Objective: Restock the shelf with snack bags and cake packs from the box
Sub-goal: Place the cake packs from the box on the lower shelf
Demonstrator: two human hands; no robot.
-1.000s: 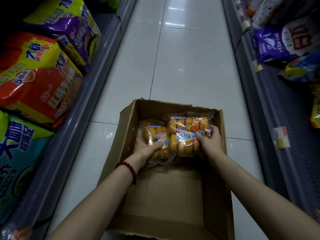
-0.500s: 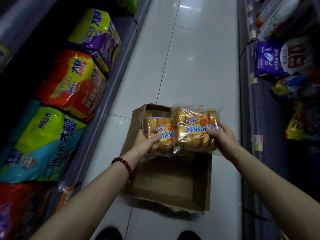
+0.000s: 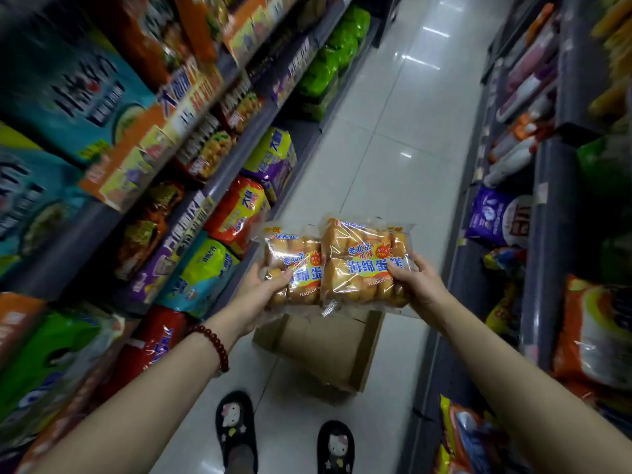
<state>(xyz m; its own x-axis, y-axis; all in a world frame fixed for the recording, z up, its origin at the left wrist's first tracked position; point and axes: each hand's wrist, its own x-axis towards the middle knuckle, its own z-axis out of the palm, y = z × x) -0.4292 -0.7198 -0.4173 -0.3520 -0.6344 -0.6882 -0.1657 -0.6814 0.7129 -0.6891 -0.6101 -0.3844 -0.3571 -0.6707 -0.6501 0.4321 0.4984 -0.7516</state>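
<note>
I hold two clear cake packs side by side at chest height over the aisle. My left hand (image 3: 261, 290) grips the left cake pack (image 3: 295, 265) by its lower left corner, thumb on top. My right hand (image 3: 415, 280) grips the right cake pack (image 3: 362, 260) at its right edge. The right pack overlaps the left one slightly. The open cardboard box (image 3: 328, 347) sits on the floor below the packs, partly hidden by them; its visible inside is bare.
The left shelf unit (image 3: 232, 142) holds several tiers of large snack bags, with a purple-yellow bag (image 3: 273, 159) and a red one (image 3: 239, 210) low down. The right shelf (image 3: 547, 186) carries more bags. The white tiled aisle (image 3: 393, 131) runs ahead. My slippered feet (image 3: 284, 436) stand behind the box.
Both hands lifted the two cake packs out of the box and well above it. My view rose, showing the upper shelf tiers and my feet.
</note>
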